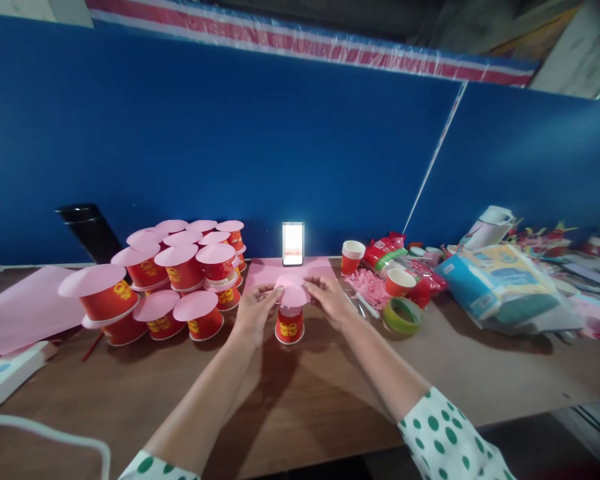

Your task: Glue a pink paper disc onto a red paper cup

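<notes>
A pink paper disc [293, 291] is pinched at its two sides between my hands, above a red paper cup [290, 327] that stands upside down on the table. My left hand [254, 310] grips the disc's left edge. On the opposite edge, the fingers of my right hand [329, 300] are closed on the paper. Whether the disc touches the cup's base I cannot tell. To the left, several upturned red cups [179, 273] with pink discs on top stand close together, some of them stacked.
A lit phone [293, 243] leans at the blue partition [260, 133]. On the right lie stacked cups [353, 257], pink paper strips [373, 287], a tape roll [403, 317] and a blue-white package [500, 283]. A black bottle [90, 230] and power strip [13, 373] are left.
</notes>
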`<move>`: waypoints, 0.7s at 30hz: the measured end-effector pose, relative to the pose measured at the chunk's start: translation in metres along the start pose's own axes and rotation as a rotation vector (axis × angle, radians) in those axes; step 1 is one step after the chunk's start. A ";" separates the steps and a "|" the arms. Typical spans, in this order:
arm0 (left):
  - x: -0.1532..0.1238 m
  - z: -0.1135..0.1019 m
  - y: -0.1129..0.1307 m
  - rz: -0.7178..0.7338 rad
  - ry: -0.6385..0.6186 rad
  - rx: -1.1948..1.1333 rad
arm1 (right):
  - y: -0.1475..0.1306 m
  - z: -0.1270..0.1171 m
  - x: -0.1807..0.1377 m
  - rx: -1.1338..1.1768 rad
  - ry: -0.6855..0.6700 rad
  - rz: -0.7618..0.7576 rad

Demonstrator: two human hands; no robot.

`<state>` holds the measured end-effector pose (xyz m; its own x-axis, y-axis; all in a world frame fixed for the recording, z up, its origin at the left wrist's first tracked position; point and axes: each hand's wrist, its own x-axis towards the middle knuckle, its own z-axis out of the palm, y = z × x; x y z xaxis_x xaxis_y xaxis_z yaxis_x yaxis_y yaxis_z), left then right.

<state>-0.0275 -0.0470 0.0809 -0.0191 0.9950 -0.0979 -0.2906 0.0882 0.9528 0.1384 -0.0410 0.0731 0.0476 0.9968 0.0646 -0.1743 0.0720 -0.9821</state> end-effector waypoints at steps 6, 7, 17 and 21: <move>0.000 -0.003 -0.012 0.044 0.025 0.002 | 0.014 -0.001 -0.006 0.016 0.027 0.022; 0.000 -0.003 -0.014 0.036 0.037 0.001 | 0.016 -0.001 -0.007 0.017 0.032 0.023; 0.003 -0.009 -0.029 -0.038 0.023 -0.007 | 0.027 -0.002 -0.007 0.018 0.060 0.027; 0.002 -0.011 -0.031 -0.023 0.036 0.019 | 0.028 -0.002 -0.008 0.014 0.060 0.032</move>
<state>-0.0291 -0.0481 0.0477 -0.0471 0.9904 -0.1303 -0.2735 0.1126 0.9553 0.1353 -0.0474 0.0448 0.1009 0.9947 0.0218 -0.1899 0.0407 -0.9810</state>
